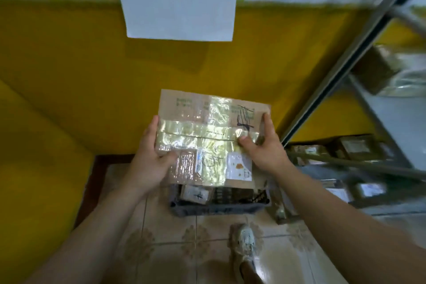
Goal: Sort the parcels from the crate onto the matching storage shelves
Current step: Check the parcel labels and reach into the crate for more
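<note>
A flat brown cardboard parcel [207,127], crossed with shiny clear tape and marked in black pen, is held up in front of me above the crate. My left hand [152,159] grips its left edge, thumb on top. My right hand [265,145] grips its right edge, thumb pressed on the tape. Below it, on the floor, stands a dark plastic crate [219,208] holding more small parcels [196,193], partly hidden by the held parcel.
A metal storage shelf [359,37] rises at the right, with parcels on its levels [359,147]. A yellow wall is ahead, with a handwritten white paper sign [179,7]. My shoe [245,244] stands on the tiled floor near the crate.
</note>
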`<state>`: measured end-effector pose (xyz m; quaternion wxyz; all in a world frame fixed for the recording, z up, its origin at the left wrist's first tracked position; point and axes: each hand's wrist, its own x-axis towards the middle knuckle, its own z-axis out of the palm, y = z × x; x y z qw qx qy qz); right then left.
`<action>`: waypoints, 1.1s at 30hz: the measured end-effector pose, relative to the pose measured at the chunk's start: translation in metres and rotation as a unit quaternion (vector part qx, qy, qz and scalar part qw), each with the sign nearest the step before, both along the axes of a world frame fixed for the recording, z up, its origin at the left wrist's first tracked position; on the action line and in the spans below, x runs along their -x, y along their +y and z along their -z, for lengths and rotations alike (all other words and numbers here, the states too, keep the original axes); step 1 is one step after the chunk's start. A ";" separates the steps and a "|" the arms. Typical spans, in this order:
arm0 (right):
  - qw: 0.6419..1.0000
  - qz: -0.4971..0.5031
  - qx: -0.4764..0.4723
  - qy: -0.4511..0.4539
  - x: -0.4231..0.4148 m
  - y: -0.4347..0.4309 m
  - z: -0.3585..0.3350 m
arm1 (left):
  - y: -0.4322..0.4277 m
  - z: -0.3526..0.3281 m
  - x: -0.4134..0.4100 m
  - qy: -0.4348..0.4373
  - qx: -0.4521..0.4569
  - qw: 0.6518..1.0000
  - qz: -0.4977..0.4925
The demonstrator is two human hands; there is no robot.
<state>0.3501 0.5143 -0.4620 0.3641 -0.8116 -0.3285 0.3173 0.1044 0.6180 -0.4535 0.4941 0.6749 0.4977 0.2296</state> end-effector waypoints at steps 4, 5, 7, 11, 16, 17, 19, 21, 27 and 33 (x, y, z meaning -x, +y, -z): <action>0.998 0.029 -0.048 -0.021 0.018 -0.056 -0.082 | -0.046 -0.074 0.013 -0.037 -0.028 0.998 0.031; 0.997 0.043 -0.059 -0.040 0.022 -0.069 -0.100 | -0.056 -0.088 0.015 -0.046 -0.035 0.998 0.028; 0.991 0.064 -0.084 -0.085 0.029 -0.095 -0.133 | -0.078 -0.115 0.016 -0.078 -0.057 0.995 0.012; 0.979 0.094 -0.143 -0.112 0.035 -0.149 -0.185 | -0.121 -0.160 0.009 -0.099 -0.135 0.984 -0.059; 0.980 0.082 -0.147 -0.104 0.026 -0.228 -0.228 | -0.185 -0.197 0.004 -0.106 -0.178 0.976 -0.060; 0.984 0.061 -0.131 -0.099 0.023 -0.245 -0.233 | -0.201 -0.203 0.002 -0.095 -0.187 0.977 -0.049; 0.991 0.011 -0.100 -0.084 0.017 -0.278 -0.243 | -0.231 -0.212 -0.003 -0.088 -0.206 0.974 -0.037; 0.995 -0.030 -0.059 -0.081 0.011 -0.308 -0.251 | -0.259 -0.219 -0.007 -0.085 -0.211 0.973 -0.045; 0.990 0.044 -0.084 -0.104 0.015 -0.376 -0.251 | -0.324 -0.239 -0.006 -0.063 -0.200 0.976 -0.055; 0.989 0.082 -0.101 -0.076 0.025 -0.432 -0.274 | -0.349 -0.246 -0.013 -0.132 -0.211 0.968 -0.028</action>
